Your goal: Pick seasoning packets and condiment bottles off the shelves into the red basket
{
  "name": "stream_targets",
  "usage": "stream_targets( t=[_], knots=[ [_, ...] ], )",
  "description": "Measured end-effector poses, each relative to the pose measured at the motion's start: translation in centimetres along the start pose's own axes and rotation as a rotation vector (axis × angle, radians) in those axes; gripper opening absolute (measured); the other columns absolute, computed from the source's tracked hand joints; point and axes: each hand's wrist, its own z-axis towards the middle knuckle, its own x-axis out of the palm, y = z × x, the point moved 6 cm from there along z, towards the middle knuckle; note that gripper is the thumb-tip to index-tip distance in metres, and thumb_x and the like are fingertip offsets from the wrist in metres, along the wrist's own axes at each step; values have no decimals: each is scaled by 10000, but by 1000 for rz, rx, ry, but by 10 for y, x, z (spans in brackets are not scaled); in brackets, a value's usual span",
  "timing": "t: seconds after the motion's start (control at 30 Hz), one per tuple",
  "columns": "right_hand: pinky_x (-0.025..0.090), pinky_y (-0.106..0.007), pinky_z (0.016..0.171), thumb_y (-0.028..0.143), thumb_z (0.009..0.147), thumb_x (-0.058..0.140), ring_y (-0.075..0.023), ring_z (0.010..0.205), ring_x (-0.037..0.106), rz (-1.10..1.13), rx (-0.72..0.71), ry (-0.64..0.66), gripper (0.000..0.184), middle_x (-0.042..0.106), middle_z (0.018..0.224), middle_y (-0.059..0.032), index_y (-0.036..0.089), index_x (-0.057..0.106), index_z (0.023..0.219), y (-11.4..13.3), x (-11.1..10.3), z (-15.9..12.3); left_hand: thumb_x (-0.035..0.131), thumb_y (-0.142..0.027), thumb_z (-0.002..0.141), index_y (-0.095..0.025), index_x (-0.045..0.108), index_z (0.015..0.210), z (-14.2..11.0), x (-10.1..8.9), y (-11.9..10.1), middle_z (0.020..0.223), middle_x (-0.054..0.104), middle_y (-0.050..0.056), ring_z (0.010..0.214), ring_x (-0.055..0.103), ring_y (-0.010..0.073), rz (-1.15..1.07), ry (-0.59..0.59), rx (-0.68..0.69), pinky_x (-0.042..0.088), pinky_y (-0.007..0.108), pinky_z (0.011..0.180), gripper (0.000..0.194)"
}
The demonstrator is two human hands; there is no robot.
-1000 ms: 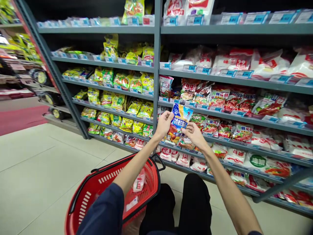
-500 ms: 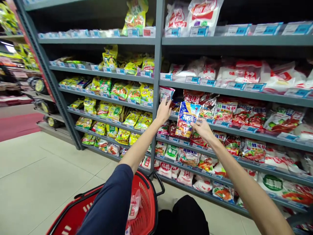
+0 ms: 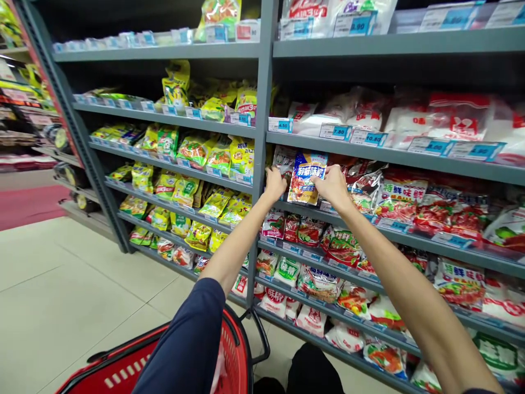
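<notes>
Packet (image 3: 302,189) — seemingly in right hand (image 3: 333,187)

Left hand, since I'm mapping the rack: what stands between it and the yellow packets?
In the head view, a grey upright separates left hand and yellow packets.

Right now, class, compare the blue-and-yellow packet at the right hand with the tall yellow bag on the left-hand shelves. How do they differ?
The blue-and-yellow packet is gripped by the right hand; the tall yellow bag stands on a shelf, untouched.
The packet looks flat and neat-edged; the bag looks crumpled and uneven.
The packet is blue towards the top, the bag mostly yellow.
Both are printed and roughly upright.
</notes>
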Motion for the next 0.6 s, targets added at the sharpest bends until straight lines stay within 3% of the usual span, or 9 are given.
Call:
stream_targets(
  t=[0.1,0.23,0.43,0.5,0.6],
  knots=[
    [482,-571,951,207,793,736,-394,1083,627,-59,-29,-58,488,654,1049,-220,55,537,1212,13,-1,3,678,-113,867,2,429,1329,5,-3,11,1398,477,347,1402,460,436,-71,-63,-73,366,492,1169,537],
    [473,-591,957,186,814,703,-413,1101,625,-45,-9,-86,500,659,1060,-241,47,503,1251,11,3,4,717,-111,829,-47,472,1288,9,-2,17,1358,540,310,1368,487,461,-106,-61,-133,372,549,1150,524],
    [479,-584,926,207,860,640,-429,1059,644,-63,-11,-87,492,656,1080,-291,3,470,1273,11,3,0,612,-27,845,-20,477,1251,-4,-13,5,1316,535,300,1296,544,437,-68,-96,-63,405,501,1125,428],
    [481,-577,937,197,855,636,-432,1070,646,-58,11,-86,489,656,1075,-285,-4,477,1271,11,1,-1,565,-35,880,-46,475,1238,-13,-19,-1,1278,554,276,1241,580,407,-52,-92,3,436,500,1086,370],
    [473,-586,967,196,845,631,-430,1094,644,-10,40,-113,472,660,1076,-265,19,489,1259,7,-3,-3,530,-88,928,-109,487,1195,-29,-27,-16,1193,594,208,1164,604,337,-44,-88,263,474,478,1029,271]
  ],
)
